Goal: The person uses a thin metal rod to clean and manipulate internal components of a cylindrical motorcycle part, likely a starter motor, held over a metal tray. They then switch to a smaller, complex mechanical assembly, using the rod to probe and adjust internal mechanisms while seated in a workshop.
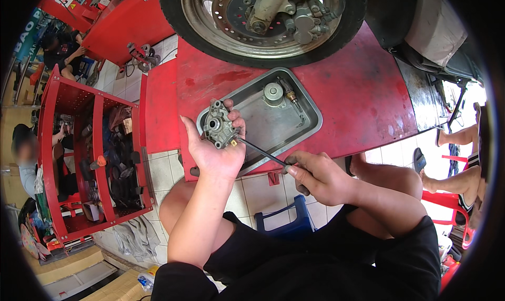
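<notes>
With your left hand [215, 151] cupping the grey metal casting [220, 125] over the near rim of the steel tray [310, 123], keep the screwdriver [261, 152], clenched in your right hand [315, 177], square in the brass fitting [233, 142] so it cannot slip.

Motorcycle wheel [263, 17] on red lift [357, 90], red tool cart [94, 159] (cluttered, contents unclear), blue stool [286, 222]

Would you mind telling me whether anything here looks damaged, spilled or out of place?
Nothing stands out: the left hand holds the small metal part, the right hand works the screwdriver on it, and loose pieces sit inside the metal tray.
</notes>
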Tool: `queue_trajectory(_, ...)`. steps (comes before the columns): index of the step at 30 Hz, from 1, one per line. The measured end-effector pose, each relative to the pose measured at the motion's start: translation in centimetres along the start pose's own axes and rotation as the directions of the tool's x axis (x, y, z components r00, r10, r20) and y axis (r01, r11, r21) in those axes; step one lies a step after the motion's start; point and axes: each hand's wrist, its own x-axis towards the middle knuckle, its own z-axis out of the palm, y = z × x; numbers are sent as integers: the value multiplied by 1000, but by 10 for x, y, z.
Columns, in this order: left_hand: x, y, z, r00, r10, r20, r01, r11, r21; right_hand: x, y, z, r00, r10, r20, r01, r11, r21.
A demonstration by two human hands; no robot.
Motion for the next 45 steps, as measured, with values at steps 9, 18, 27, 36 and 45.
queue_trajectory(9,2,3,-1,999,17,30,-17,999,33,2,11,1,948,191,255,-303,790,533)
queue_trajectory(18,18,-1,-21,983,42,179,-51,998,43,13,14,15,921,196,337,-388,536,749)
queue_trajectory(27,36,-13,-28,960,181,212,-236,932,274,28,29,23,972,117,-206,-103,992,76)
queue_trajectory(36,29,-15,-21,993,-8,115,-13,985,173,20,44,8,975,92,200,-173,882,437)
queue_trajectory(45,17,-27,-24,976,-146,161,99,958,268,13,23,-13,922,204,330,-294,922,251)
